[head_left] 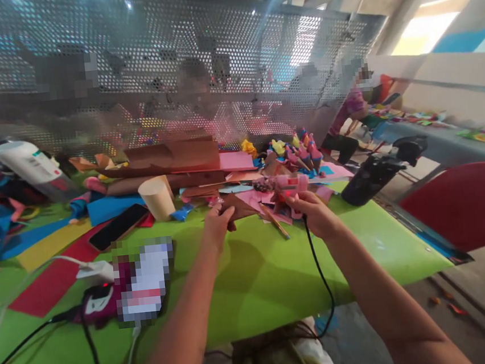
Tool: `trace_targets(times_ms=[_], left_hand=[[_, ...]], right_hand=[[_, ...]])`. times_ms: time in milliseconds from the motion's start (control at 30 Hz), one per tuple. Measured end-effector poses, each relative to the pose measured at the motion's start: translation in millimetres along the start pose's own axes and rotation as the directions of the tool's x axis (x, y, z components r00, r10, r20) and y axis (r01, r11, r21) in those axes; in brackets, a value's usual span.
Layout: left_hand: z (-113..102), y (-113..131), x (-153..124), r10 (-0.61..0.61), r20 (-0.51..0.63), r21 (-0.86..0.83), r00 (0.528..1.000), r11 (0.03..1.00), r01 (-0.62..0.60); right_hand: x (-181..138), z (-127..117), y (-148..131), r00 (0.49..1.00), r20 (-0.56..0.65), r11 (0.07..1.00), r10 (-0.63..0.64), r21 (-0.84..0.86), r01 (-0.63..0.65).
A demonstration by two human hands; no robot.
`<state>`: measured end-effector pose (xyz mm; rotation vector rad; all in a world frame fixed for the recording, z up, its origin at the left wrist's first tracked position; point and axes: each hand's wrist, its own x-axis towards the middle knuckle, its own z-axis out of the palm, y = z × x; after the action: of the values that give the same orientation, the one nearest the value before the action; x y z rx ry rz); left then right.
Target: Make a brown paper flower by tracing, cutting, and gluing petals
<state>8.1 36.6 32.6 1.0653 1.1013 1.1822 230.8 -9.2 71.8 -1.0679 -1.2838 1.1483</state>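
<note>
My right hand (pixel 314 214) is closed around a pink glue gun (pixel 292 184), whose dark, clogged-looking nozzle points left. A black cord (pixel 318 266) hangs from its handle and runs down past the table edge. My left hand (pixel 218 223) pinches a folded piece of brown paper (pixel 240 206) between thumb and fingers. The nozzle is above and to the right of this paper; whether they touch I cannot tell. Just below the glue gun lies a pencil (pixel 275 223) among pink paper scraps.
Behind my hands lie brown paper rolls (pixel 174 157), a beige cardboard tube (pixel 157 199) and small paper cones (pixel 306 153). A black bottle (pixel 360 182) stands tilted in view at right. At left are a dark phone (pixel 118 225), a lit phone (pixel 147 280) and a power strip (pixel 102 301) with cables.
</note>
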Motion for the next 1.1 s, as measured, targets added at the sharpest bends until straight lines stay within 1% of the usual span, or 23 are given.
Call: trace_targets(times_ms=[100,200,433,533,700,933,1100], left_hand=[[0,0,0,0.011,0.022,0.065,1.000,0.998,-0.013],[2,0,-2,0.006,0.028,0.138,1.000,0.990,-0.010],[4,2,-7,-0.006,0.025,0.219,1.000,0.976,0.000],[3,1,-6,-0.017,0.013,0.261,1.000,0.965,0.013],[4,-1,-3,-0.021,0.019,0.283,1.000,0.959,0.015],[9,8,-9,-0.033,0.006,0.315,0.999,0.948,0.029],[10,9,-10,-0.040,0.001,0.331,0.999,0.943,0.038]], right_hand=[[-1,0,13,1.000,-0.002,0.998,0.016,-0.059,-0.016],[-4,-4,19,0.999,0.024,0.991,0.033,-0.128,-0.030],[-7,1,13,0.999,0.047,0.966,0.021,-0.257,-0.008],[-7,4,14,0.998,0.065,0.961,0.022,-0.277,-0.003],[-6,2,21,0.999,0.029,0.956,0.046,-0.291,-0.036],[-6,3,19,0.999,0.033,0.950,0.032,-0.312,-0.020],[-6,5,17,0.999,0.037,0.948,0.035,-0.319,-0.021]])
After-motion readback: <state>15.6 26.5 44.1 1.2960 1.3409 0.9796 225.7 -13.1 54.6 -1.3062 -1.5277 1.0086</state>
